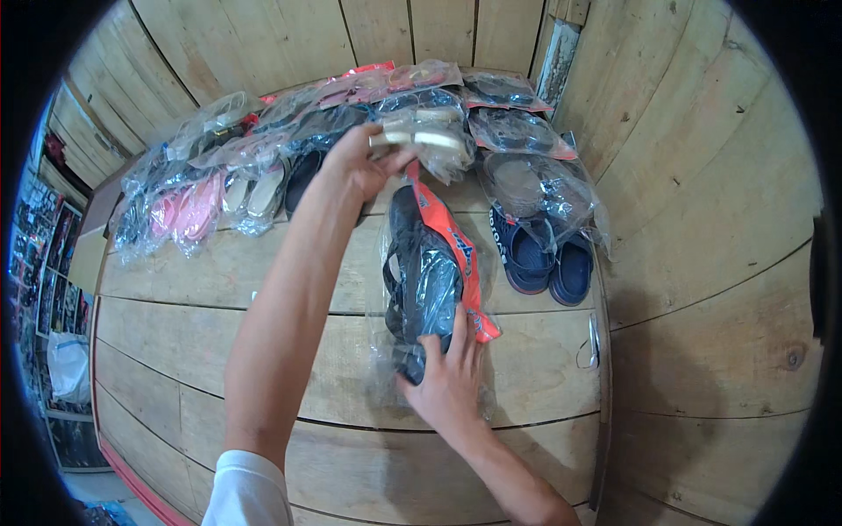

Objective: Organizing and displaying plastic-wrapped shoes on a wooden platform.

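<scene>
A pair of cream sandals (pixel 427 139) in a clear plastic bag is at the front middle of a pile of bagged footwear. My left hand (pixel 368 161) reaches up to it, with fingers at the near left end of the pair and partly under it. Below, on the wooden boards, black sandals (pixel 421 269) lie lengthwise in a clear bag with a red printed strip (pixel 454 243) along the right side. My right hand (pixel 447 375) grips the near end of this bag, thumb on the left and fingers spread over the right.
Navy clogs (pixel 536 256) stand at right, beneath bagged grey-brown footwear (pixel 526 187). Bagged pink shoes (pixel 197 210) and pale sandals (pixel 260 197) lie at left. A plank wall (pixel 697 263) rises on the right. A small plastic piece with a loop (pixel 593 342) lies near the right edge.
</scene>
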The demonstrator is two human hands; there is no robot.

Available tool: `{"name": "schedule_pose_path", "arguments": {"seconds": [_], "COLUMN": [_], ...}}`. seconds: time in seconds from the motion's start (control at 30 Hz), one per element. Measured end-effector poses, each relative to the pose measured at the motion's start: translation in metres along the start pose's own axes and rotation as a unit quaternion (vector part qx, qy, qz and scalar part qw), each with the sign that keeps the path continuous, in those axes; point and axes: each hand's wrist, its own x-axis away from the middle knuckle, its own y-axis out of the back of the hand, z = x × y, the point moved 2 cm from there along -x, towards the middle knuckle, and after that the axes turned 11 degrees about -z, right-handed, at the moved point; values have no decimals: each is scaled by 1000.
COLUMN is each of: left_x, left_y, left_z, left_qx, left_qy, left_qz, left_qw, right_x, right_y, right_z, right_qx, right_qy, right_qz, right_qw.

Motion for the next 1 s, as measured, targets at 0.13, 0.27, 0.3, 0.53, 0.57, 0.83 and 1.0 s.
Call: {"name": "schedule_pose_path", "arguments": {"seconds": [0.13, 0.27, 0.3, 0.53, 0.57, 0.83, 1.0], "left_x": [9, 17, 19, 27, 24, 10, 11], "left_y": [25, 50, 53, 54, 52, 48, 52], "left_z": [36, 56, 57, 52, 50, 44, 47], "left_qx": [-26, -107, -101, -138, -111, -12, 33], "left_qy": [-9, -27, -40, -29, -10, -13, -7], "left_qz": [2, -57, -44, -10, -20, 8, 37], "left_qw": [1000, 992, 993, 990, 994, 1000, 999], "right_x": [-50, -82, -83, -60, -58, -61, -54], "right_y": [-14, -26, -27, -34, -35, -27, -24], "right_z": [-13, -11, -9, -2, -1, -21, -32], "right_qx": [12, 6, 19, 37, 36, 10, -33], "right_qy": [-25, -25, -30, -70, -69, -154, -213], "right_qz": [0, 10, 13, -55, -55, -169, -227], "right_qw": [1000, 1000, 999, 995, 995, 973, 950]}}
